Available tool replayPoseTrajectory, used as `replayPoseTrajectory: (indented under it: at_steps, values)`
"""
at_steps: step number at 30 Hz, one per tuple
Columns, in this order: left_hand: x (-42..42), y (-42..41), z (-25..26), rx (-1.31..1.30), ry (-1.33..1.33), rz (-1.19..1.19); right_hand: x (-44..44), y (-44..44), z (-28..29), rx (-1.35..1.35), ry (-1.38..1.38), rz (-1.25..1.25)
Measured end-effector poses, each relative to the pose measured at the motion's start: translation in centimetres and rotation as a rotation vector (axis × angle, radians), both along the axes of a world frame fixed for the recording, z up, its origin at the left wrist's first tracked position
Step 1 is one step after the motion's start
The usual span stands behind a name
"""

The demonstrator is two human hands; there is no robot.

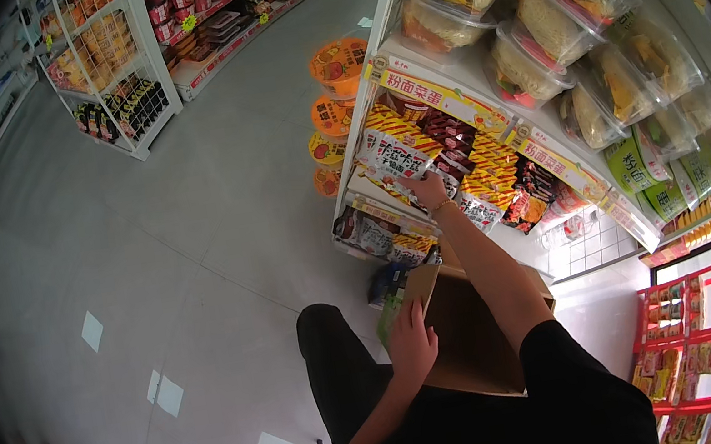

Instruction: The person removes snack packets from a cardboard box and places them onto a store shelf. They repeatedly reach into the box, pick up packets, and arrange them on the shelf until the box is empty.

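My right hand reaches onto a middle shelf, its fingers at the lower edge of a silver, red and yellow food packet. That packet lies at the left end of a row of similar bags, with yellow-and-red striped packets and dark red packets beside it. Below my right arm an open cardboard box stands by my knees; its inside is dark and looks bare where visible. My left hand grips the box's raised flap, which has some green on its outer side.
Clear plastic tubs of noodles fill the shelf above. Orange instant-noodle cups are stacked at the shelf's left end. A lower shelf holds more packets. A white wire rack stands across the grey floor; a red snack rack is at right.
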State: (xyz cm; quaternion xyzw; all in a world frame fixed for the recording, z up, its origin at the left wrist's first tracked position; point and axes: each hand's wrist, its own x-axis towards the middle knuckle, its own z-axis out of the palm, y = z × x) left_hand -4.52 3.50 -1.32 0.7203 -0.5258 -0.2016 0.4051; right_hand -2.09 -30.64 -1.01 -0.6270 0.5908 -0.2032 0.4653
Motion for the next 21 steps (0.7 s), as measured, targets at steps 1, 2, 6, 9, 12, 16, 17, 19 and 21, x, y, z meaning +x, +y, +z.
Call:
replayPoseTrajectory:
  at_steps: [1, 2, 6, 9, 12, 16, 17, 19, 21]
  values:
    - [0.1, 0.1, -0.1, 0.018, 0.007, 0.002, 1.3, -0.6, -1.0, 0.031, -0.030, -0.028]
    - [0.2, -0.1, -0.1, 0.021, 0.020, -0.002, 2.5, -1.3, -1.8, 0.062, -0.059, -0.059]
    - [0.4, -0.5, 0.1, 0.017, 0.067, -0.021, 4.7, -3.7, -6.2, 0.056, 0.004, -0.143]
    - [0.4, -0.2, 0.0, 0.024, 0.085, -0.010, 5.7, -3.2, -8.3, -0.011, 0.061, -0.133]
    - [0.3, -0.2, 0.0, 0.054, 0.083, -0.003, 6.1, -3.1, -9.5, -0.010, -0.026, -0.199]
    - [0.3, -0.1, 0.7, 0.062, 0.130, -0.023, 7.3, -3.0, -9.7, 0.170, -0.419, -0.348]
    - [0.2, -0.2, 0.6, 0.059, 0.128, -0.022, 7.4, -2.7, -9.6, 0.176, -0.407, -0.418]
    - [0.3, -0.2, 0.6, 0.051, 0.118, -0.021, 8.4, -1.5, -6.9, 0.217, -0.452, -0.550]
    - [0.2, -0.2, 0.6, 0.032, 0.121, -0.015, 8.5, -2.4, -8.1, 0.246, -0.454, -0.600]
